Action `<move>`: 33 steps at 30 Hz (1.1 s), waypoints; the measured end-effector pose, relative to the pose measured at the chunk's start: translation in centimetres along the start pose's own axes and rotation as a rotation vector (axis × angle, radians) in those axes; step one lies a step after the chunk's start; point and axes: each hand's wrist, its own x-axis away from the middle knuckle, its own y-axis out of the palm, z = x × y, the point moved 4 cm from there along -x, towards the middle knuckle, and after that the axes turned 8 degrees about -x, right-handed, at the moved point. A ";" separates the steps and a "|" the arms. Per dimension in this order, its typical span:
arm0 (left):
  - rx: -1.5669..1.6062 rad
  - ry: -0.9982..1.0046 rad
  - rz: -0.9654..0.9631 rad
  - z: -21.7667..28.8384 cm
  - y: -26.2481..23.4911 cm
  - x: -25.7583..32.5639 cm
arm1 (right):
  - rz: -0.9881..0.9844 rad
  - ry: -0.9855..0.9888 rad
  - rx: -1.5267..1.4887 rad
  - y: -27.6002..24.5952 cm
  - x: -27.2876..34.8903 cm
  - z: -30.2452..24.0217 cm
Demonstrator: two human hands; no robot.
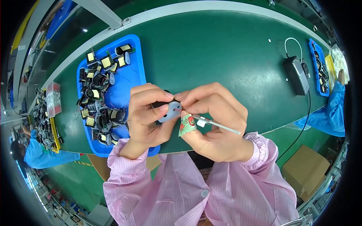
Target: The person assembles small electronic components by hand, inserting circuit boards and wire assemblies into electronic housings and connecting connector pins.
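Observation:
Just above the table's near edge, my left hand (147, 116) is closed on a small black part with a round grey end disc (173, 111). The disc has dark holes, and a bit of red wire shows at its right side. My right hand (218, 120) is closed on a slim pale tool (222, 127), perhaps tweezers, whose tip end is hidden by my fingers. Its fingertips meet the disc's right edge. A green patterned wrap (187, 124) covers my right thumb. A small white tag (201, 121) sits by the tool.
Left of my hands, a blue tray (140, 60) holds many similar black parts with cream pads and loose wires. A clear box (53, 100) stands beyond it. A black device (296, 75) with a cable is at the right. Blue-sleeved people (335, 113) work at both sides.

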 end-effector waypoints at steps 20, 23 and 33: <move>-0.039 0.042 -0.045 -0.2 0.6 -0.6 | -0.378 0.343 0.096 -1.6 -0.9 -0.6; -0.054 -0.062 -0.059 0.0 0.5 -0.7 | -0.232 0.389 -0.063 -2.7 -0.2 0.0; -0.142 -0.191 -0.239 -0.1 0.5 -1.5 | -0.223 0.167 0.253 -2.6 -0.7 0.3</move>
